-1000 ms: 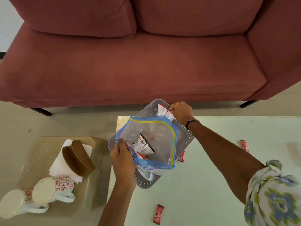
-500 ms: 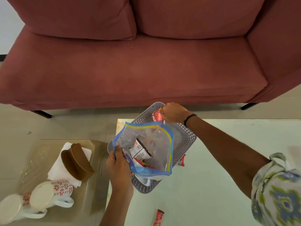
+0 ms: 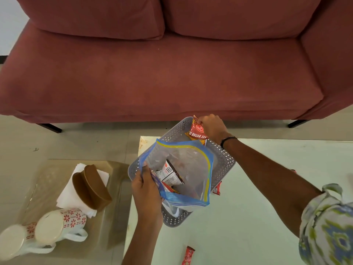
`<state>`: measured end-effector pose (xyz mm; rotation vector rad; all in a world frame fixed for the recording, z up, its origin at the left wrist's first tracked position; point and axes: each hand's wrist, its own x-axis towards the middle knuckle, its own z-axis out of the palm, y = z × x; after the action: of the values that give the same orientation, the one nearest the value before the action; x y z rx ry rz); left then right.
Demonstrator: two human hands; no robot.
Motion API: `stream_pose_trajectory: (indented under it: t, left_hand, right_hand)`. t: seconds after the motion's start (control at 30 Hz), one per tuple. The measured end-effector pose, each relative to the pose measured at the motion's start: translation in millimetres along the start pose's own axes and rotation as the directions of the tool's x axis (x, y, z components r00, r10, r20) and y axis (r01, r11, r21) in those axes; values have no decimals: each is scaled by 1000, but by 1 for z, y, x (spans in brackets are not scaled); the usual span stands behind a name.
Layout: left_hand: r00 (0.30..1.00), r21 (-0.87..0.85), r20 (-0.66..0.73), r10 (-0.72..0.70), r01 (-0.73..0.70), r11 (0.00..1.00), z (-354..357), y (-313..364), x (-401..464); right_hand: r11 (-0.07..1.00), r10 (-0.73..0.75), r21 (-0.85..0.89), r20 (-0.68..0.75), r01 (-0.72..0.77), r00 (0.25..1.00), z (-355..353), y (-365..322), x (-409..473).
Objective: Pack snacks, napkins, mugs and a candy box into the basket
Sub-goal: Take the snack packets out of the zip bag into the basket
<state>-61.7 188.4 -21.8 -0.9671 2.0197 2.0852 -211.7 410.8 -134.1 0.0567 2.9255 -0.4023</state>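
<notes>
A grey perforated basket (image 3: 222,161) stands on the pale table. Over it, my left hand (image 3: 146,190) grips the near rim of an open clear zip bag (image 3: 187,165) with a blue and yellow seal; a white peanut packet (image 3: 170,174) and other snacks lie inside. My right hand (image 3: 211,128) holds a red snack packet (image 3: 196,133) above the basket's far corner, just beyond the bag's mouth. On a glass side table to the left lie two white mugs with red flowers (image 3: 61,225), white napkins (image 3: 65,196) and a brown oval candy box (image 3: 91,187).
A dark red sofa (image 3: 172,73) fills the far side. Small red snack sticks lie on the table: one near the front edge (image 3: 188,255), one beside the basket (image 3: 217,189). The glass side table (image 3: 44,175) sits lower, left of the pale table (image 3: 267,188).
My right hand lifted a red snack packet out of the basket's far corner and turned it face up. The left hand kept the bag open, shifting slightly.
</notes>
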Motion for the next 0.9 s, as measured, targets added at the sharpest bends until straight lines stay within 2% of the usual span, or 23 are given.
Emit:
stream_pose_trajectory:
  t: [0.1,0.2,0.3,0.37,0.43,0.5,0.53,0.57,0.6,0.63,0.7,0.77,0.83,0.9]
  left_hand:
    - [1000,5,24,-5,5,1000,2,1,1]
    - [999,5,32,-7,7,1000,4,4,1]
    - [999,11,37,-18,18,1000,3,6,1]
    - [999,23,49,-16,15,1000,2,7,0]
    - [999,38,53,-12,10,999,0,8,-1]
    - [998,73,56,-6,2,997,-2,9,-3]
    - [998,99,66,7,-14,995,-2,9,-4]
    - [997,127,77,26,-35,991,-2,10,-6]
    - [995,151,86,45,-58,987,-2,10,-8]
    - [994,170,90,58,-72,983,-1,10,-10]
    - [992,182,112,54,-74,980,0,10,-13]
    - [990,193,133,49,-74,978,0,8,-15]
    - [988,208,140,65,-93,974,-1,6,-17]
    - [987,201,133,85,-111,973,-3,2,-20]
  right_hand:
    - [999,-33,-40,-5,33,999,1,0,-2]
    - [1000,5,18,-37,-4,999,0,-4,-11]
    - [945,162,319,-258,-75,952,-27,-19,-34]
    - [857,212,514,-386,18,898,-68,-42,-71]
    - [769,137,627,-346,120,928,-111,-68,-119]
    - [714,-56,691,-106,114,993,-126,-95,-152]
    - [758,-157,646,42,94,987,-121,-104,-159]
    - [858,-234,501,183,114,955,-108,-112,-159]
    - [941,-266,290,310,175,913,-90,-119,-156]
    - [963,-269,80,390,259,880,-69,-124,-151]
    - [853,-350,-210,450,478,822,-30,-126,-140]
    - [660,-479,-377,457,650,750,-1,-121,-128]
    - [484,-563,-470,478,738,674,20,-114,-114]
    - [388,-568,-500,531,774,628,33,-113,-101]
